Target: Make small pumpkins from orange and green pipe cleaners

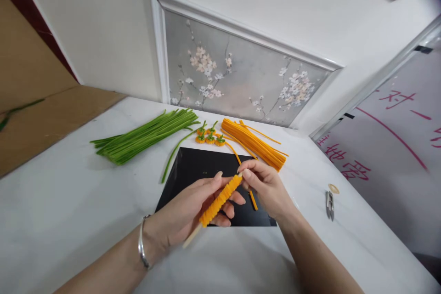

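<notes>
A pale wooden stick (193,236) slants across the middle of the view, with an orange pipe cleaner (220,200) coiled tightly around most of its length. My left hand (193,206) cradles the coil, its thumb along one side and its curled fingers beneath. At the stick's upper end, my right hand (263,186) pinches the tip with thumb and index finger. Below both hands lies a black board (203,163). A loose orange strand (253,200) shows on the board beside my right fingers, partly hidden by them.
A green pipe cleaner bundle (144,138) lies back left and an orange bundle (255,142) back right. Between them sit several small orange pieces with green tops (210,138). Thread snips (330,205) and a beige ring (333,188) lie right. A framed panel (241,73) stands behind.
</notes>
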A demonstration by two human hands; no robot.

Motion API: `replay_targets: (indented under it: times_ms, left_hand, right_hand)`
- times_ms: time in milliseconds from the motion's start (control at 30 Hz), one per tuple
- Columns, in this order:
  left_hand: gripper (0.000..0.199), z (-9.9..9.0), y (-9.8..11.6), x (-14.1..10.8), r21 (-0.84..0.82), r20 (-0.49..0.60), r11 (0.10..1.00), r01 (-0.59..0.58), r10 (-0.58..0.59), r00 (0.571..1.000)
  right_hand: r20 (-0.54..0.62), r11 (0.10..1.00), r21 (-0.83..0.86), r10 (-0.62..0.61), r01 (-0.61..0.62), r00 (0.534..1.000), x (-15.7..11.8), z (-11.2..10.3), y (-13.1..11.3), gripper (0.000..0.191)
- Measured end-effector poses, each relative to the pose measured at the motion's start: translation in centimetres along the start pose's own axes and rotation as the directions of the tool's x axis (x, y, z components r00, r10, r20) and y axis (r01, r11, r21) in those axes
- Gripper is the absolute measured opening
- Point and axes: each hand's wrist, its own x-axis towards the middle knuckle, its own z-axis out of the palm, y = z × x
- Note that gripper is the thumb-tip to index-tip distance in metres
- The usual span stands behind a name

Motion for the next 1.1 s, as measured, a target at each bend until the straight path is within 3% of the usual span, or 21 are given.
replay_targets:
  times_ms: [133, 233, 300, 400, 600, 733, 900, 1000, 1100]
  left_hand:
    - [0.044, -1.0, 0.8, -0.1, 0.102, 0.028, 0.991, 0.082, -0.085, 0.996]
    - [0.031, -1.9, 1.1, 0.2, 0.38, 0.016, 0.925, -0.006, 0.0, 1.0]
    - [0.022, -2.2, 1.0, 0.3, 0.594, -0.008, 0.795, -0.121, 0.156, 0.988]
    - [0.021, -2.2, 0.7, 0.3, 0.804, -0.01, 0.557, -0.209, 0.364, 0.931]
    - [0.019, -1.9, 0.2, 0.1, 0.956, 0.102, 0.184, -0.228, 0.521, 0.848]
    - [0.017, -1.8, -0.1, 0.1, 0.976, 0.174, 0.017, -0.219, 0.552, 0.815]
    - [0.019, -1.8, -0.1, 0.1, 0.974, 0.202, -0.038, -0.221, 0.583, 0.787]
    - [0.018, -1.8, -0.1, 0.0, 0.968, 0.185, 0.03, -0.25, 0.588, 0.787]
    - [0.02, -1.7, -0.2, 0.1, 0.944, 0.143, 0.154, -0.291, 0.605, 0.783]
  right_hand:
    - [-0.027, 1.0, -0.005, -0.015, 0.015, 1.0, 0.2, -0.8, 0.4, 0.017]
    - [-0.04, 0.993, -0.109, -0.052, 0.047, 0.998, 0.2, -1.5, 0.2, 0.016]
    - [0.0, 0.982, -0.18, -0.05, 0.049, 0.999, 0.1, -1.9, -0.1, 0.016]
    - [0.071, 0.959, -0.278, -0.046, 0.064, 0.996, -0.1, -1.9, -0.5, 0.019]
    - [0.149, 0.832, -0.518, -0.137, 0.196, 0.979, -0.6, -0.6, -0.9, 0.017]
    - [0.126, 0.832, -0.53, -0.113, 0.164, 0.986, -0.8, -0.1, -1.1, 0.017]
    - [0.137, 0.837, -0.523, -0.1, 0.158, 0.986, -0.9, 0.0, -1.4, 0.017]
    - [0.155, 0.812, -0.54, -0.162, 0.221, 0.975, -0.9, 0.0, -1.5, 0.015]
    - [0.162, 0.773, -0.562, -0.245, 0.293, 0.956, -0.9, 0.0, -1.7, 0.015]
